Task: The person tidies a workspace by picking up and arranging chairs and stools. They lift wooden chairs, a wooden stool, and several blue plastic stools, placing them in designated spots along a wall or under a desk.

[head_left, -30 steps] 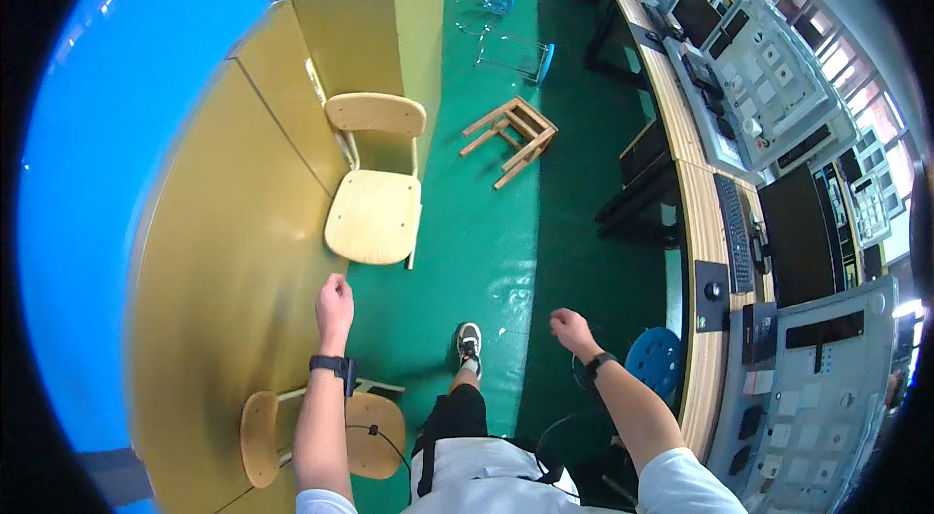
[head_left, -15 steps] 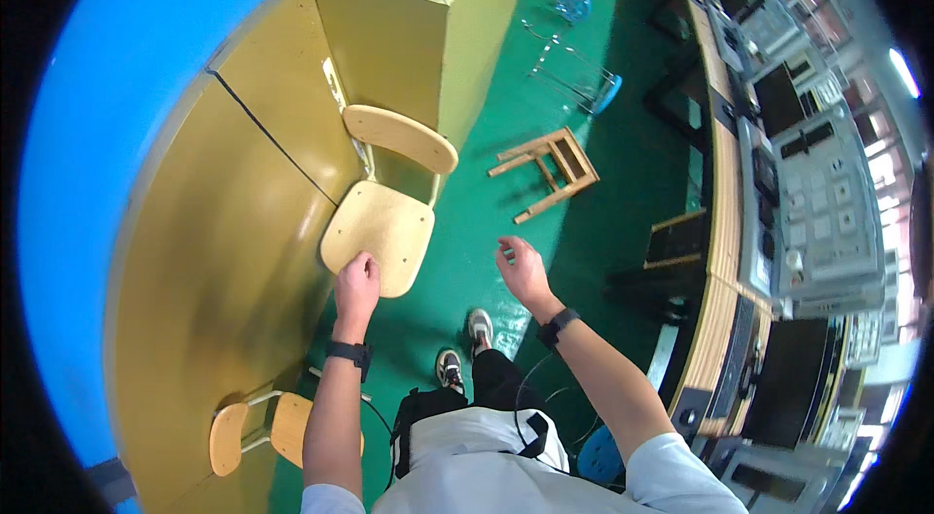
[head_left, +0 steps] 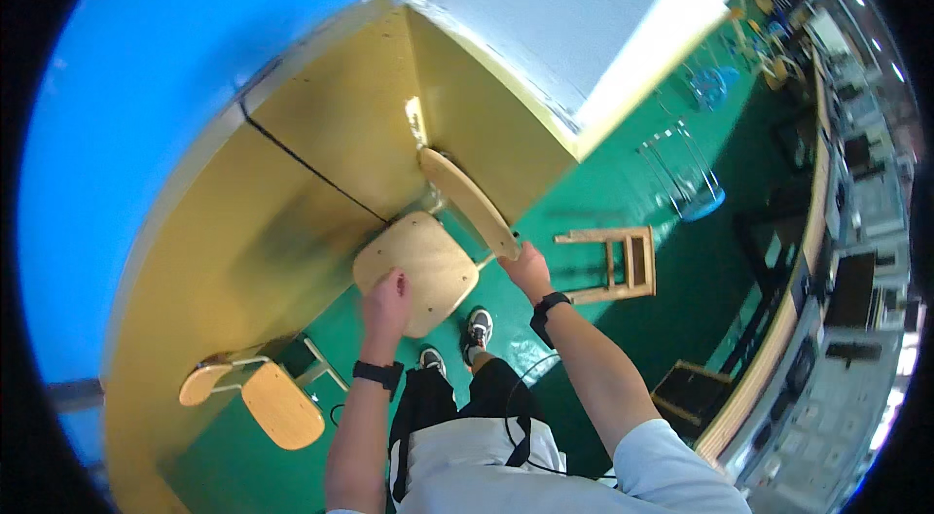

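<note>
A pale wooden chair with a curved backrest and a rounded square seat stands in the corner, close to the yellow-brown wall. My right hand is closed around the near right end of the backrest. Over the left front part of the seat is my left hand, its fingers curled in and nothing visible in them. I cannot tell whether it touches the seat. Each wrist carries a black band. Behind the backrest, most of the chair's frame is hidden.
A second wooden chair stands at lower left by the wall. To the right, a wooden stool lies on the green floor, with a blue-seated metal stool beyond. A long workbench with equipment lines the right side. A pillar juts out ahead.
My right hand has gone from open air onto the backrest end and closed on it. The view has turned and shifted; my left hand stays over the seat. The chair appears turned.
</note>
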A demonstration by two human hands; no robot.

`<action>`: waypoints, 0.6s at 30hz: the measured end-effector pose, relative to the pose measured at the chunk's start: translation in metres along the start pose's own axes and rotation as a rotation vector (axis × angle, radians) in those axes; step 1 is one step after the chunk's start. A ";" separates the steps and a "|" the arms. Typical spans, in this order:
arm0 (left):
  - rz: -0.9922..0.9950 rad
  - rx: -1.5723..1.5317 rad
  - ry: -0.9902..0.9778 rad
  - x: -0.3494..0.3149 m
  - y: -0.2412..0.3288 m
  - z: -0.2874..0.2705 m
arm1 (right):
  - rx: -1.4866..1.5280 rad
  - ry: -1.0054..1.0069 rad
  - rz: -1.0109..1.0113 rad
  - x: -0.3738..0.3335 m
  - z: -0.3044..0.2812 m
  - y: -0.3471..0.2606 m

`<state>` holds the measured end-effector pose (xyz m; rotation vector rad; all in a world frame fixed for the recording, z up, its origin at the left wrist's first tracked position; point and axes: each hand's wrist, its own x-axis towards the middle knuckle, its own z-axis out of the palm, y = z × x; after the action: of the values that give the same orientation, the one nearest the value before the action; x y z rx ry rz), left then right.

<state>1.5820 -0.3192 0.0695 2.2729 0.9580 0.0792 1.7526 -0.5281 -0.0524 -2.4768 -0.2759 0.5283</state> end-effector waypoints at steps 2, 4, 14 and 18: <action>0.135 -0.004 0.105 -0.001 -0.018 0.011 | 0.024 -0.078 -0.005 0.023 0.013 0.003; 0.058 0.003 0.093 -0.005 -0.023 0.016 | 0.022 -0.164 0.040 0.042 0.021 0.012; -0.060 0.030 0.074 -0.018 -0.062 0.025 | 0.122 0.037 -0.218 0.030 0.049 0.034; -0.098 0.003 0.007 -0.001 -0.069 0.039 | 0.060 -0.003 -0.173 -0.009 0.057 0.012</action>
<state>1.5497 -0.3064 -0.0022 2.2263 1.0727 0.0436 1.7209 -0.5125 -0.0992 -2.3671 -0.4646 0.4610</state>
